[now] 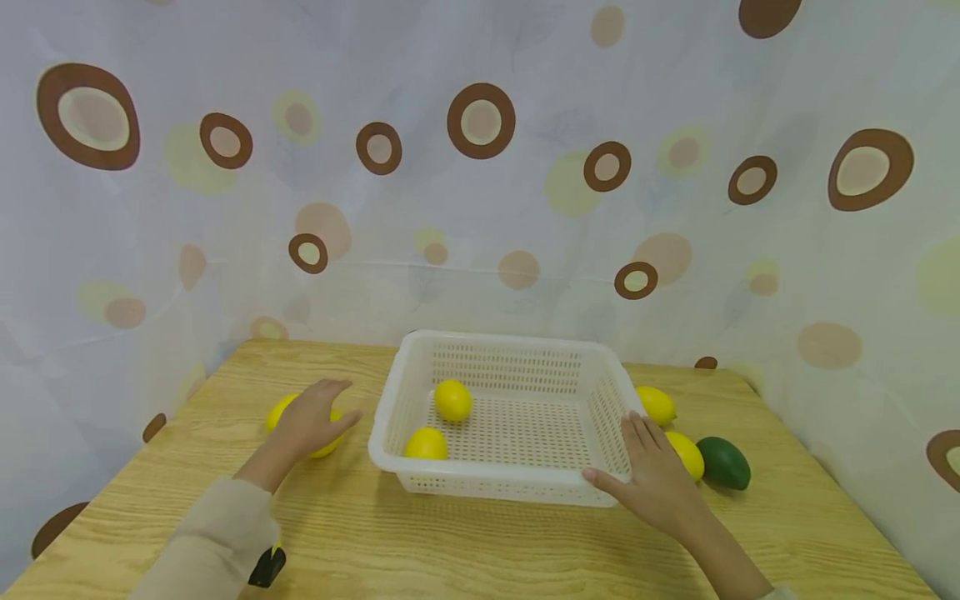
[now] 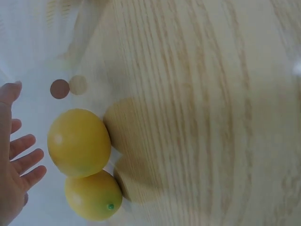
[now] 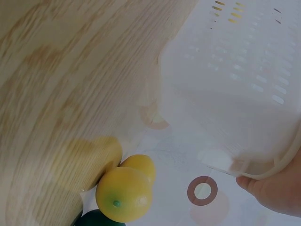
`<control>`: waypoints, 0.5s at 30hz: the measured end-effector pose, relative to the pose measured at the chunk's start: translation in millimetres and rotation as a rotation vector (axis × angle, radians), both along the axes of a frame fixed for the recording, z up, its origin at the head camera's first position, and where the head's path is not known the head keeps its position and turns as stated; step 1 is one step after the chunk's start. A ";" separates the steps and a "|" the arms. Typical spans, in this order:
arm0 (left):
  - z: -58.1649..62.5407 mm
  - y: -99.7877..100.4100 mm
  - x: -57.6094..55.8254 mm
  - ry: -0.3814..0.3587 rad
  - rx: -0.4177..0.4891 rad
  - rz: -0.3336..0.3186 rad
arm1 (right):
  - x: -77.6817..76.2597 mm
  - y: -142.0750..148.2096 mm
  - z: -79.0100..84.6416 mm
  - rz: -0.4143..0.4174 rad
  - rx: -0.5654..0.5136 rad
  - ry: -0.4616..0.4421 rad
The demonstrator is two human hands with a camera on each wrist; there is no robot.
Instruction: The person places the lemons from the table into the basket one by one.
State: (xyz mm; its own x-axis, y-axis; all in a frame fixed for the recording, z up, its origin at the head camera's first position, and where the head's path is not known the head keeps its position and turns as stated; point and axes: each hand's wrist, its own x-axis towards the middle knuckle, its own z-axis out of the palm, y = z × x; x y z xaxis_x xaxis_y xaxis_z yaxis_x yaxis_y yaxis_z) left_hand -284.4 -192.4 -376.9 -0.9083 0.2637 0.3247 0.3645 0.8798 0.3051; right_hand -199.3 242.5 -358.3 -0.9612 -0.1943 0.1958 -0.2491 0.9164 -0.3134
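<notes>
A white plastic basket (image 1: 487,473) with slotted walls stands on the table, holding a lemon (image 1: 453,402) at its left and another lemon (image 1: 426,444) near the front left corner. Left of it, my left hand (image 1: 309,421) hovers over two lemons (image 2: 79,143), its fingers spread and nothing in them. My right hand (image 1: 660,475) rests on the basket's front right corner, fingers straight along the rim and thumb (image 3: 249,184) touching the rim. Beside that hand lie a lemon (image 1: 657,406), a second lemon (image 1: 687,457) and a dark green, avocado-shaped fruit (image 1: 723,463).
The wooden table (image 1: 420,550) ends at a patterned curtain (image 1: 420,208) that hangs behind it and along both sides. Near my left wrist a black strap end (image 1: 267,567) shows.
</notes>
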 end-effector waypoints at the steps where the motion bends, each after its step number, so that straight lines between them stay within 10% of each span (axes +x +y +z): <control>1: -1.2 -1.1 0.8 -0.004 -0.004 0.001 | -0.1 0.1 0.1 0.001 0.000 0.001; 15: -14.0 -9.5 10.9 -0.015 -0.012 0.007 | -0.1 0.0 -0.7 0.003 -0.001 0.006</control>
State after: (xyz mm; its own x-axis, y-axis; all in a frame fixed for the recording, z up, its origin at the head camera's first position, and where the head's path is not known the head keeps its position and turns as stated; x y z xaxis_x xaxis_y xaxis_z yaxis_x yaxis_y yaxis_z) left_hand -273.5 -201.9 -390.9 -0.9150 0.2610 0.3076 0.3535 0.8861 0.2997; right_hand -199.4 242.4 -359.0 -0.9595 -0.1966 0.2015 -0.2533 0.9154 -0.3128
